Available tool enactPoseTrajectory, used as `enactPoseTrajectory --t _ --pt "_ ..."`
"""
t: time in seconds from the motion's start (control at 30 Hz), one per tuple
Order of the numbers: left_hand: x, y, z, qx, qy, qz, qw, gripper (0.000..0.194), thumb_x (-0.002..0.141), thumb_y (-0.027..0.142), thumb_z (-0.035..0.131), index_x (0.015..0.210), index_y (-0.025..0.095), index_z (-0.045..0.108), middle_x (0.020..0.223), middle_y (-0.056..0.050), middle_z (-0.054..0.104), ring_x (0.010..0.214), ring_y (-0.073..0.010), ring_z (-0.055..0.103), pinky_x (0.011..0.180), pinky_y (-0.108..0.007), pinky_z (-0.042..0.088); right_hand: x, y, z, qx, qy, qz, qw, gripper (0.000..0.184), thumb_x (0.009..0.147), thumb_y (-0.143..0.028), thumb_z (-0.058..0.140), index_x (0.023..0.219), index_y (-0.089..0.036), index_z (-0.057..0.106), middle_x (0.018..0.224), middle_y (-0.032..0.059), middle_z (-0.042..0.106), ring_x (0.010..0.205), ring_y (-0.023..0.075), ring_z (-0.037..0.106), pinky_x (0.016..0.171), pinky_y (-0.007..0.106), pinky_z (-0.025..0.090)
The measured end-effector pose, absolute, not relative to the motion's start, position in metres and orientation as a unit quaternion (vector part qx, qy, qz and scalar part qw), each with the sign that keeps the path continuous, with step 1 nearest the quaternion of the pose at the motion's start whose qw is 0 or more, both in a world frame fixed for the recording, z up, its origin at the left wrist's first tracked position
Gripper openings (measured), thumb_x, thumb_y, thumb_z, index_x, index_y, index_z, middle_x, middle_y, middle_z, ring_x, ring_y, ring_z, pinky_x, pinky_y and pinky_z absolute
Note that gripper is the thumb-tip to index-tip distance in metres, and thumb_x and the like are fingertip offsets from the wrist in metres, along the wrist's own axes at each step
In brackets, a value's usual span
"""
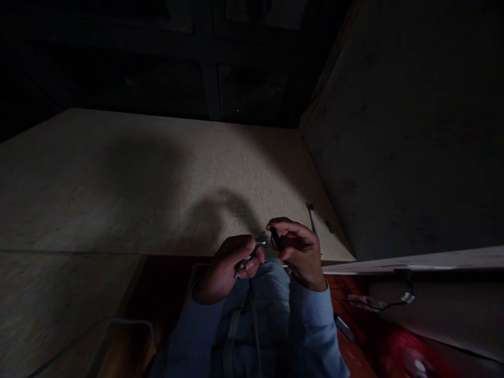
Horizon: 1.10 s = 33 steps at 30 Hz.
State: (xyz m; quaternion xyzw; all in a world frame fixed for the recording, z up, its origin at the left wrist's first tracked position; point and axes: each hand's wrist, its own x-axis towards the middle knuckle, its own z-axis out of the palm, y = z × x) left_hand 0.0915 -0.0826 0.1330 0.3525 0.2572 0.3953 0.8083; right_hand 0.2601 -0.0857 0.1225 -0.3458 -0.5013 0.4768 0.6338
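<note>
My left hand point(232, 265) is closed around a small shiny metal object point(261, 240). Its silvery end sticks out past the thumb, and the rest is covered by the fingers; its kind cannot be made out in the dim light. My right hand point(300, 251) pinches a short black rod-like piece point(276, 239) between thumb and fingers, tilted. A narrow gap seems to separate the black piece from the metal end. Both hands are above my lap, at the near edge of the pale table point(157, 210).
A thin whitish stick-like thing point(314, 223) with a dark tip lies on the table right of my hands, beside a small green item point(329, 227). A wall point(409, 147) borders the right side. Below are a dark cable point(388, 306) and a blurred red thing point(409, 352).
</note>
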Motion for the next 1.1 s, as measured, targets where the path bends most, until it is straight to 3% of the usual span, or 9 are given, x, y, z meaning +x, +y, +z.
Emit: enactPoseTrajectory --t 0.2,0.37,0.6,0.8,1.1 --pt "0.089 -0.082 0.137 0.4 0.272 0.39 0.784 0.051 0.077 0.065 0.073 0.072 0.014 0.072 0.052 0.004 0.04 0.045 -0.0061 0.031 0.047 -0.024 0.02 0.262 -0.086 0.125 -0.34 -0.515 0.484 0.621 0.045 0.063 -0.052 0.09 0.1 -0.029 0.08 0.08 0.0014 0.071 0.059 0.0123 0.056 0.054 0.026 0.047" --pt "0.085 -0.081 0.138 0.439 0.277 0.374 0.768 0.055 0.08 0.068 0.067 0.073 0.014 0.075 0.052 0.004 0.039 0.046 -0.0074 0.031 0.047 -0.024 0.021 0.263 -0.085 0.123 -0.312 -0.522 0.489 0.625 0.043 0.066 -0.05 0.089 0.104 -0.032 0.08 0.087 0.0024 0.074 0.061 0.0121 0.057 0.057 0.027 0.049" --pt "0.084 -0.086 0.142 0.493 0.305 0.379 0.721 0.055 0.085 0.066 0.064 0.075 0.013 0.074 0.056 0.003 0.042 0.052 -0.0089 0.034 0.05 -0.025 0.025 0.262 -0.085 0.119 -0.29 -0.511 0.511 0.628 0.049 0.065 -0.049 0.09 0.109 -0.03 0.078 0.083 0.0009 0.073 0.06 0.0109 0.057 0.057 0.025 0.05" --pt "0.083 -0.089 0.147 0.511 0.343 0.384 0.689 0.049 0.087 0.06 0.066 0.069 0.015 0.067 0.059 0.002 0.048 0.056 -0.0092 0.038 0.054 -0.025 0.029 0.264 -0.085 0.119 -0.287 -0.532 0.481 0.635 0.044 0.065 -0.048 0.09 0.104 -0.03 0.079 0.082 0.002 0.074 0.067 0.0144 0.062 0.06 0.027 0.053" --pt "0.083 -0.087 0.148 0.539 0.341 0.377 0.672 0.049 0.089 0.059 0.063 0.064 0.017 0.056 0.061 0.003 0.047 0.057 -0.0097 0.038 0.056 -0.026 0.032 0.267 -0.084 0.116 -0.282 -0.556 0.474 0.622 0.042 0.07 -0.047 0.087 0.109 -0.033 0.078 0.093 0.0025 0.076 0.068 0.0123 0.062 0.063 0.027 0.053"
